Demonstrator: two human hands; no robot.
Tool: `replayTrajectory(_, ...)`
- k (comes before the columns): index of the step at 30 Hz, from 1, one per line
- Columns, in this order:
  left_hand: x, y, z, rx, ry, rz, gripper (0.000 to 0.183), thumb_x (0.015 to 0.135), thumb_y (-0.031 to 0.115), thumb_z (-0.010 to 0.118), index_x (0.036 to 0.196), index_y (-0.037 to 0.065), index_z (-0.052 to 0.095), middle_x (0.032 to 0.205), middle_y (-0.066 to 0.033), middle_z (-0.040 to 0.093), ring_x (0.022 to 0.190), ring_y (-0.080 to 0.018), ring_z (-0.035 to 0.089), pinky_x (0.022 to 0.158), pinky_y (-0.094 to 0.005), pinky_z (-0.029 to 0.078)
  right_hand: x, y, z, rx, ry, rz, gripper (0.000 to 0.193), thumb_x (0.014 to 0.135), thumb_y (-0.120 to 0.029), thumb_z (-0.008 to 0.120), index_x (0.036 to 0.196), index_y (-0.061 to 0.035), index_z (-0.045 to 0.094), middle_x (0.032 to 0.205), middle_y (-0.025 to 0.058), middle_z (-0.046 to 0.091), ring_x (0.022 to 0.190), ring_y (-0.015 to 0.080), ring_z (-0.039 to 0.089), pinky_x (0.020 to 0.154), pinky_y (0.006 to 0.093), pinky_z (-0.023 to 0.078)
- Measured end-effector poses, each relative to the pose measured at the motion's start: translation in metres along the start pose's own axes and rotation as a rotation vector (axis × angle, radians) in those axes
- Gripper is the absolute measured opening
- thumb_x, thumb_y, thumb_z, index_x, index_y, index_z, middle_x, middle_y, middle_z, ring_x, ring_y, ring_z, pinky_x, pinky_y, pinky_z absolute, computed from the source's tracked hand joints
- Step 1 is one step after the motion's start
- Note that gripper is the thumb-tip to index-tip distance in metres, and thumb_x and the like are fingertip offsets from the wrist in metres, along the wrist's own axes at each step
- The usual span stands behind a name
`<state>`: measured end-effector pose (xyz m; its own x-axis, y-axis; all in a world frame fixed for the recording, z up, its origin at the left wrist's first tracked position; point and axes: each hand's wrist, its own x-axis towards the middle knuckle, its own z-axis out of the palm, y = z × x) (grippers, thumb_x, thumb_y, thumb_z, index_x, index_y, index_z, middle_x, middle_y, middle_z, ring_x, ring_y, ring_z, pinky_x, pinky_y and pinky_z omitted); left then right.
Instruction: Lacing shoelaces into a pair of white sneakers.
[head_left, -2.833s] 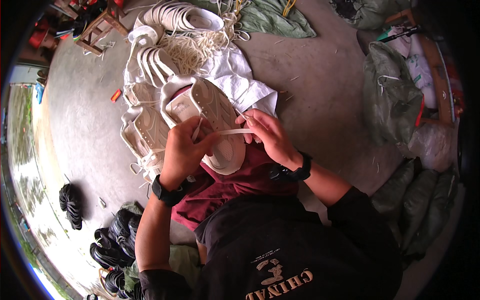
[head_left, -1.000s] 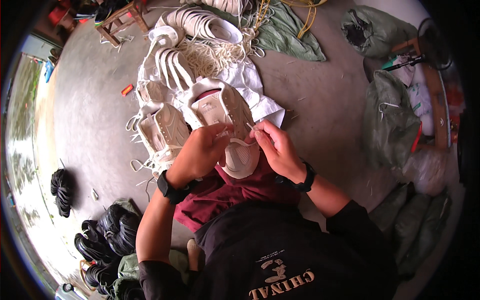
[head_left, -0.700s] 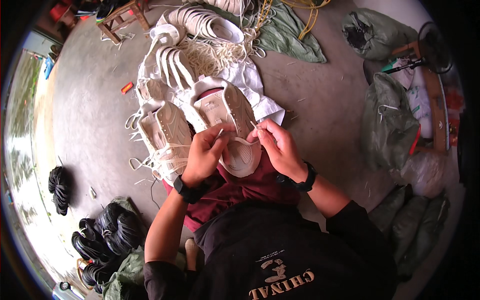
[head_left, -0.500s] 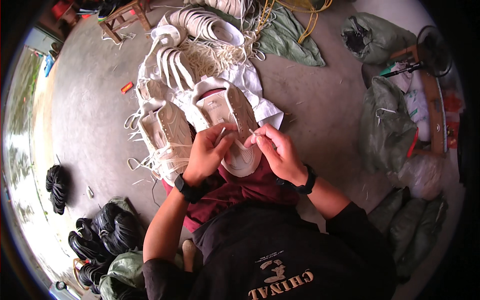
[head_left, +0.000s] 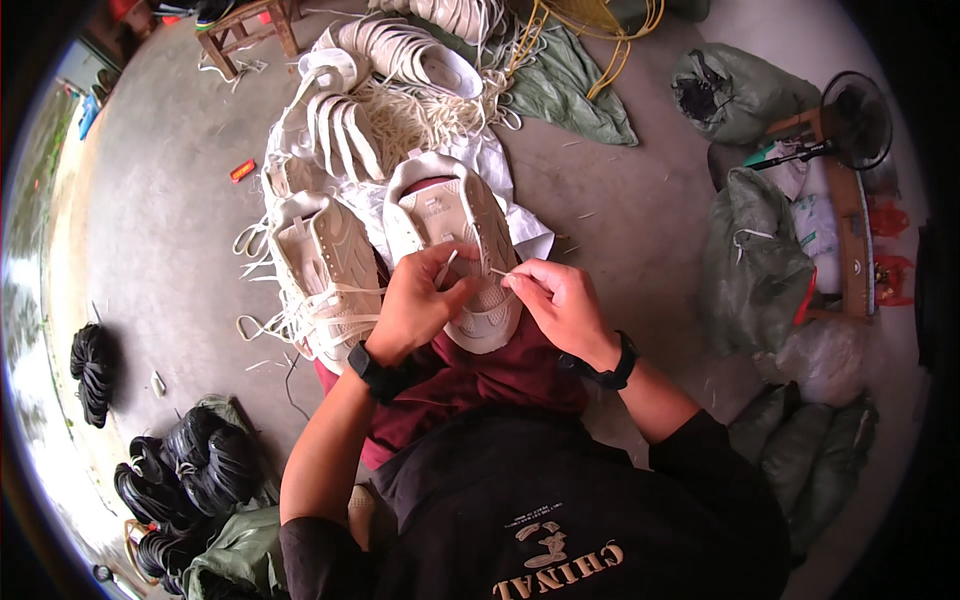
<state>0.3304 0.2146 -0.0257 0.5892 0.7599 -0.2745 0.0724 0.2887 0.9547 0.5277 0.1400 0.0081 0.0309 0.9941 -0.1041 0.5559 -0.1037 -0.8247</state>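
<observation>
Central beige shoe [head_left: 473, 225] points bodyward, heel slanting left.

Daylight is pouring in from the left, burning the outdoor ground [head_left: 62, 440] to white! The concrete floor [head_left: 640, 230] is dimming rightward, the pale shoe [head_left: 487, 225] is reading fairly crisply, the black shirt [head_left: 440, 480] is swallowing detail, and the fisheye is bending the outer scene inside a dark rim, bluish fringing glowing lower left.

- Held shoe [head_left: 485, 222]: matt upper, textured mesh toe
- Trousers [head_left: 468, 385]: matt cloth
- Stool [head_left: 232, 22]: wood
- Green sack [head_left: 762, 265]: creased, faintly glossy plastic
- Clear bag [head_left: 828, 355]: shiny, crinkled plastic film
- Floor [head_left: 640, 215]: smooth, concrete-like
</observation>
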Motion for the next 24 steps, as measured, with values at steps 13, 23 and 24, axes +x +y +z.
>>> replayTrajectory(13,-0.011,-0.003,-0.018,-0.051,-0.039,0.020,0.027,0.089,0.003,0.065,0.116,-0.002,0.061,0.069,0.0026,0.059,0.054,-0.0035,0.052,0.049,-0.0217,0.044,0.006,-0.017,0.022,-0.331,0.027,-0.056,0.014,0.089,-0.015,0.068,0.084,-0.0023,0.066,0.059,0.0144,0.057,0.045,0.0227,0.051,0.048,0.0342,0.041)
replayTrajectory(23,-0.019,-0.010,-0.026,-0.085,-0.056,0.045,0.025,0.090,0.002,0.061,0.114,-0.002,0.060,0.068,0.0024,0.058,0.052,-0.0035,0.052,0.048,-0.0219,0.043,0.008,-0.029,0.045,-0.514,0.087,-0.202,0.019,0.087,-0.019,0.067,0.074,-0.0070,0.060,0.057,0.0157,0.057,0.056,0.0372,0.060,0.052,0.0464,0.046)
replayTrajectory(24,-0.020,-0.009,-0.026,-0.087,-0.055,0.048,0.025,0.090,0.002,0.061,0.114,-0.002,0.060,0.068,0.0024,0.058,0.052,-0.0035,0.052,0.048,-0.0219,0.043,0.008,-0.030,0.046,-0.492,0.081,-0.184,0.019,0.087,-0.019,0.067,0.075,-0.0066,0.061,0.058,0.0154,0.058,0.057,0.0368,0.060,0.053,0.0464,0.046)
